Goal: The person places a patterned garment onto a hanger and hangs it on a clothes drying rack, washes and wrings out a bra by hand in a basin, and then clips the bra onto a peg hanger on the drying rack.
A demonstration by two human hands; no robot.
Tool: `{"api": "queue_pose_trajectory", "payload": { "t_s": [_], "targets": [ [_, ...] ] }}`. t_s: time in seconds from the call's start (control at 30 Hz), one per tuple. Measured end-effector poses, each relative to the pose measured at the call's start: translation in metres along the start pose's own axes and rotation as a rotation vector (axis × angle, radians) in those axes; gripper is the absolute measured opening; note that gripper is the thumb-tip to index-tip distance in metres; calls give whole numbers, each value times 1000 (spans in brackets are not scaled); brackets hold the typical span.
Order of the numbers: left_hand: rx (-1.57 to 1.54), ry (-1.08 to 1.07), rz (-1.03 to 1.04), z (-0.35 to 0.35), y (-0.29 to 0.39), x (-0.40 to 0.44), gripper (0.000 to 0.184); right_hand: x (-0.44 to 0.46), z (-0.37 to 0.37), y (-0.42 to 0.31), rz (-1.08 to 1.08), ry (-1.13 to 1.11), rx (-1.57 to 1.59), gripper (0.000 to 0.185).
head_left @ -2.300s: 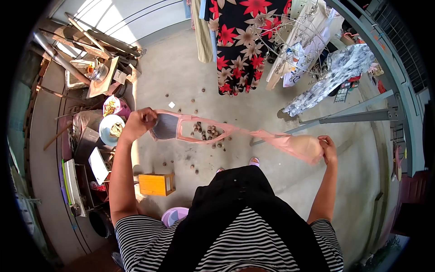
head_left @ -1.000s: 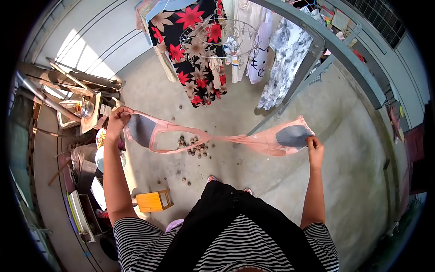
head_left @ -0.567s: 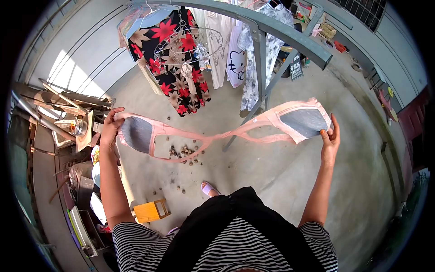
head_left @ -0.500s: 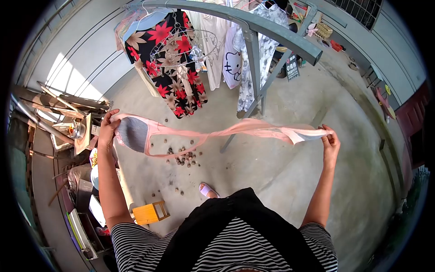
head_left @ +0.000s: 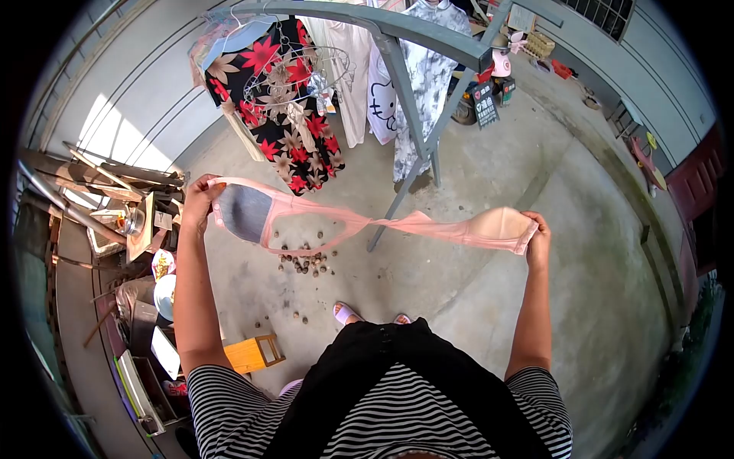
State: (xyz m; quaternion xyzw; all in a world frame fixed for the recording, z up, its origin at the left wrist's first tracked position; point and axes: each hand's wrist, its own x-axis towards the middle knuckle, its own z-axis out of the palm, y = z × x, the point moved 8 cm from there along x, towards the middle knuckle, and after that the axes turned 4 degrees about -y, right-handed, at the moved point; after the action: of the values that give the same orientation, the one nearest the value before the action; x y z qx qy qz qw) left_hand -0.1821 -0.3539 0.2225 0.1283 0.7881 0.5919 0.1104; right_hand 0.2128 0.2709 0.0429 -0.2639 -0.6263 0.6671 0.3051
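A thin pink garment (head_left: 451,229) with a grey panel at its left end stretches across in front of me, twisted near its middle. Its exact kind is unclear. My left hand (head_left: 200,200) grips the end beside the grey panel. At the other end, my right hand (head_left: 538,233) has its fingers closed on the edge, next to a pale beige patch. The cloth hangs in the air between both hands, above the concrete floor.
Ahead, a grey metal frame (head_left: 436,38) carries hanging clothes, among them a black floral garment (head_left: 287,115) and a wire hanger rack (head_left: 336,73). Small round dark objects (head_left: 306,264) lie scattered on the floor. A wooden stool (head_left: 248,356) and piled clutter (head_left: 138,298) stand left.
Both ends of the garment have come slightly closer together. Its right end has turned, now showing the beige patch. Both feet are now visible, where one showed before.
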Motion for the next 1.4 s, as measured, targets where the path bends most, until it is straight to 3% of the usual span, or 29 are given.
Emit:
{"api": "queue_pose_trajectory", "payload": {
  "t_s": [0.03, 0.13, 0.23, 0.27, 0.37, 0.47, 0.57, 0.77, 0.8, 0.83, 0.9, 1.03, 1.07, 1.13, 1.23, 1.3, 1.33, 1.4],
  "targets": [
    [-5, -6, -23, 2, -1, -1, 4, 0, 1, -2, -3, 0, 1, 32],
    [-14, -6, -8, 6, 4, -4, 6, -7, 36, -41, 44, -149, 731, 44],
    [-112, 43, 114, -3, 23, -9, 9, -6, 38, -95, -83, -166, 848, 41],
    [-171, -1, 202, -10, 27, -6, 12, -11, 37, -121, -207, -352, 806, 33],
    [-224, 84, 247, -29, 36, -15, 11, -52, 32, -175, -415, -537, 628, 19],
    [-241, 167, 212, -52, 14, -9, 10, -46, 14, -126, -159, -534, 261, 7],
    [-239, 251, 196, -60, -2, -5, 8, -49, 20, -99, 31, -451, -57, 16],
    [-133, 189, 120, -29, 1, -11, 12, -32, 28, -42, 88, -413, -466, 46],
    [-99, 193, 138, -24, 4, -10, 11, -21, 16, -18, 127, -394, -702, 40],
    [-65, 196, 155, -22, 6, -10, 11, -14, 11, 1, 130, -397, -703, 40],
    [-28, 139, 172, -15, 9, -10, 11, -2, 4, 15, 38, -305, -997, 27],
    [-26, 193, 155, -19, 14, -9, 11, 2, 8, -19, -85, -190, -643, 16],
    [-87, 230, 185, -24, 20, -13, 11, -19, 26, -82, -332, -130, -450, 17],
    [-136, 302, 207, -44, 21, -16, 12, -36, 28, -130, -579, -72, -248, 18],
    [-101, 287, 176, -64, 10, -14, 9, -57, 13, -136, -788, 87, -778, 16],
    [-106, 334, 160, -57, 8, -14, 8, -30, -16, -79, -254, 100, -766, 15],
    [-99, 378, 133, -56, 5, -18, 8, -30, -16, -80, -354, 151, -725, 12],
    [-56, 318, 163, -51, -2, -8, 9, -19, -18, -68, -308, 87, -573, 8]
  ]
}}
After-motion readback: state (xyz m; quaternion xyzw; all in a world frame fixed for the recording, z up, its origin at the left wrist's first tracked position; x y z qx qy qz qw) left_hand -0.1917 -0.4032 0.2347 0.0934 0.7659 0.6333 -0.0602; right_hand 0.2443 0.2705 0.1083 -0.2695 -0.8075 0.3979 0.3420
